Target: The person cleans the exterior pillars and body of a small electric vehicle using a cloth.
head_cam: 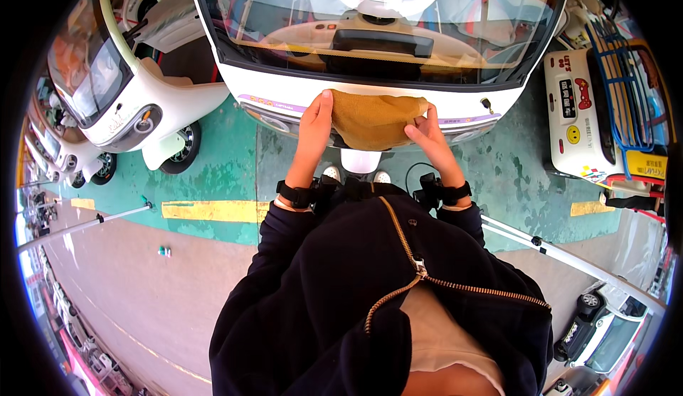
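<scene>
A brown cloth (373, 121) is stretched between my two hands in front of a small white vehicle (459, 97). My left hand (318, 116) grips its left edge, thumb up at the corner. On the other side, my right hand (427, 129) pinches the cloth's right edge between thumb and fingers. Behind the cloth runs the vehicle's white front panel, which bears a purple decal strip (277, 102) with writing. Above that panel rises the windshield (373, 23), with a dashboard and reflections showing through. Whether the cloth touches the panel I cannot tell.
Another white vehicle (155, 97) stands close on the left, with more beyond it. At right is a white vehicle with stickers (576, 113) and a blue rack (619, 81). White poles (576, 265) slant in from both sides. A car (603, 326) is behind on the right.
</scene>
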Available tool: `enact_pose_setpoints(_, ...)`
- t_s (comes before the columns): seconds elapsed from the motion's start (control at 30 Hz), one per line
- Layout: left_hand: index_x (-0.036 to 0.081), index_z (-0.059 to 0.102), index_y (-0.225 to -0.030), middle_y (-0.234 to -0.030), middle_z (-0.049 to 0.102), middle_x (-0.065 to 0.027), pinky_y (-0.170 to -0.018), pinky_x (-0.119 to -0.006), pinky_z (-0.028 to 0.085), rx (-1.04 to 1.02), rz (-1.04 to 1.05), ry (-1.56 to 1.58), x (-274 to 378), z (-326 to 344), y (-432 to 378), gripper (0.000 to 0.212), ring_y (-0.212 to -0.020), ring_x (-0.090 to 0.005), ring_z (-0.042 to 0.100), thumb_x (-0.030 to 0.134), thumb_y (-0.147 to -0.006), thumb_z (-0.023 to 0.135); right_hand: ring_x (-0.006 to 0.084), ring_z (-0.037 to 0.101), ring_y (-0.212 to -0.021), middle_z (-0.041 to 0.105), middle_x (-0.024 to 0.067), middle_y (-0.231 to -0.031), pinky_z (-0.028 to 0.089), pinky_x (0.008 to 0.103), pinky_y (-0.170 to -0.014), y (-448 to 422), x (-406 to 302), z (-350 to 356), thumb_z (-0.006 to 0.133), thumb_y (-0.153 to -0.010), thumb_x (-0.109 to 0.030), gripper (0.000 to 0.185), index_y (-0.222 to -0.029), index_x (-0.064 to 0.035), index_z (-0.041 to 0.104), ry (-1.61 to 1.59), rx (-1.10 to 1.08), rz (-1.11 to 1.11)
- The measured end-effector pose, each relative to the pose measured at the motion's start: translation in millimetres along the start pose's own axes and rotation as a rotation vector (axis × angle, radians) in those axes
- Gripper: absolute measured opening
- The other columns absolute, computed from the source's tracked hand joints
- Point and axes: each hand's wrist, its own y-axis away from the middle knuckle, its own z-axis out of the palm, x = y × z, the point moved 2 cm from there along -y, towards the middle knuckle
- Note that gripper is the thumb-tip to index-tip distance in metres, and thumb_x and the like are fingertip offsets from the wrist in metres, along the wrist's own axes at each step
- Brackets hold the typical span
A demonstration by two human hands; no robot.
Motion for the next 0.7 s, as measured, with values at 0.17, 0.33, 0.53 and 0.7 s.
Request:
enact_pose_setpoints(0.17, -0.001, 0.059, -0.117, -0.108, 0.061, -0.0031, -0.090, -0.025, 0.042, 0.072, -0.155, 0.107, -6.7, -0.3, 3.0, 0.044, -0.098, -0.0096, 0.053, 0.037, -0.105, 0.040, 0.0129, 0.056, -0.108, 0.063, 0.0079, -0.115, 0.046, 0.0274, -0.090, -3.0, 17.6, -17.3, 0.067, -0.092, -0.015, 0.043, -0.130, -0.0038, 0.049, 0.274, -0.030, 0.324)
enact_pose_setpoints(0.33, 0.002, 0.048, -0.130, -0.122, 0.058, -0.0038, -0.096, -0.026, 0.040, -0.279, -0.100, 0.301, 3.1, 4.0, 9.2, 0.035, -0.110, -0.0109, 0.052, 0.024, -0.103, 0.047, 0.0116, 0.059, -0.099, 0.065, 0.0044, -0.104, 0.046, 0.0254, -0.088, 7.2, 28.8, -12.5, 0.067, -0.092, -0.016, 0.030, -0.116, -0.0016, 0.056, 0.175, -0.059, 0.330)
enact_pose_setpoints(0.53, 0.005, 0.042, -0.134, -0.130, 0.054, -0.0062, -0.100, -0.029, 0.039, -0.343, 0.026, 0.286, 16.0, 3.1, 12.2, 0.039, -0.120, -0.0141, 0.050, 0.010, -0.097, 0.054, 0.0084, 0.059, -0.084, 0.067, 0.0040, -0.094, 0.046, 0.0219, -0.075, 15.5, 36.9, -25.3, 0.069, -0.091, -0.014, 0.027, -0.110, -0.0024, 0.054, 0.169, 0.055, 0.302)
enact_pose_setpoints(0.7, 0.006, 0.042, -0.133, -0.129, 0.052, -0.0076, -0.094, -0.032, 0.045, -0.187, -0.178, 0.344, -2.1, -14.9, 12.0, 0.042, -0.112, -0.0158, 0.056, 0.009, -0.095, 0.058, 0.0060, 0.056, -0.077, 0.063, -0.0001, -0.081, 0.043, 0.0203, -0.069, 13.7, 10.1, -19.6, 0.068, -0.091, -0.011, 0.034, -0.115, -0.0065, 0.044, 0.211, 0.176, 0.157)
